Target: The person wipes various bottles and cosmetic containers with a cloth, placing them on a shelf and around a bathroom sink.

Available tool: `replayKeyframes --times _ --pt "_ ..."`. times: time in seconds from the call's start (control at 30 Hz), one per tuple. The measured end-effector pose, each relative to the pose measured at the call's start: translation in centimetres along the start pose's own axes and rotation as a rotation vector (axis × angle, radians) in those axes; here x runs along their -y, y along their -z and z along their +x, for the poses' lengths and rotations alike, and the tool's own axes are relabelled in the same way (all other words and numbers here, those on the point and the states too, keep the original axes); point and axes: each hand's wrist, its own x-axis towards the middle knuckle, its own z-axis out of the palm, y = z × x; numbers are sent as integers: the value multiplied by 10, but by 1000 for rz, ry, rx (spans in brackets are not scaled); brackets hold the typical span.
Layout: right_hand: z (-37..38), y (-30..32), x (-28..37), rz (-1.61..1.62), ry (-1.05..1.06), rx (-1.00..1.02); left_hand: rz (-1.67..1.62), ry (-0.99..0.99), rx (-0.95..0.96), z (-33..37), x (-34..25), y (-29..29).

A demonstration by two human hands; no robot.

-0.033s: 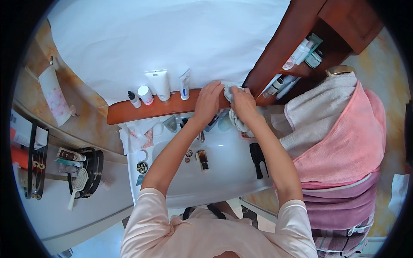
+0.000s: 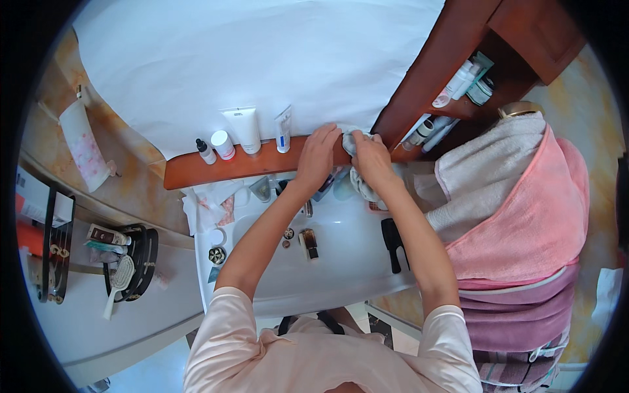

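A narrow reddish-brown wooden shelf (image 2: 229, 168) runs above the white washbasin (image 2: 347, 275). At its right end my right hand (image 2: 371, 157) is closed on a pale grey cloth (image 2: 362, 187), part of which hangs over the front edge. Just left of it, my left hand (image 2: 318, 157) lies on the shelf, fingers stretched out, close to the cloth. Whether those fingertips touch it I cannot tell. Farther left on the shelf stand a small dropper bottle (image 2: 206, 154), a white jar (image 2: 223, 145), a white squeeze tube (image 2: 245, 130) and a smaller white-and-blue tube (image 2: 283, 134).
In the basin lie a brush (image 2: 308, 243) and a black object (image 2: 393, 242). Crumpled tissue (image 2: 206, 206) sits at its left rim. Pink and grey towels (image 2: 517, 209) hang at right, below a brown cabinet (image 2: 426, 72). A black wall rack (image 2: 147, 262) stands at left.
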Motion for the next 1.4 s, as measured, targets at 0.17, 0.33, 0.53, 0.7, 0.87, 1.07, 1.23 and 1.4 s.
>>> replayKeyframes --times 0.17,0.33,0.53,0.7,0.87,1.07,1.23,1.4 --pt "16 -14 3 152 319 -42 -164 136 -139 -4 8 -10" --pt "27 -30 19 130 341 -84 -212 154 -151 -4 9 -5" --pt "14 -19 1 -86 108 -105 -124 71 -109 -4 7 -2" --pt "21 -25 -10 -317 -45 -35 -130 70 -95 -3 5 -1" --pt "27 -18 -3 -375 -105 24 -139 66 -57 -5 9 1" --pt "-7 1 13 -233 -165 83 -117 43 -70 -5 9 0" --pt "-7 1 1 -248 -76 13 -115 34 -64 -4 2 1" --pt "24 -4 -8 -253 -82 54 -115 -10 -81 -5 5 -4"
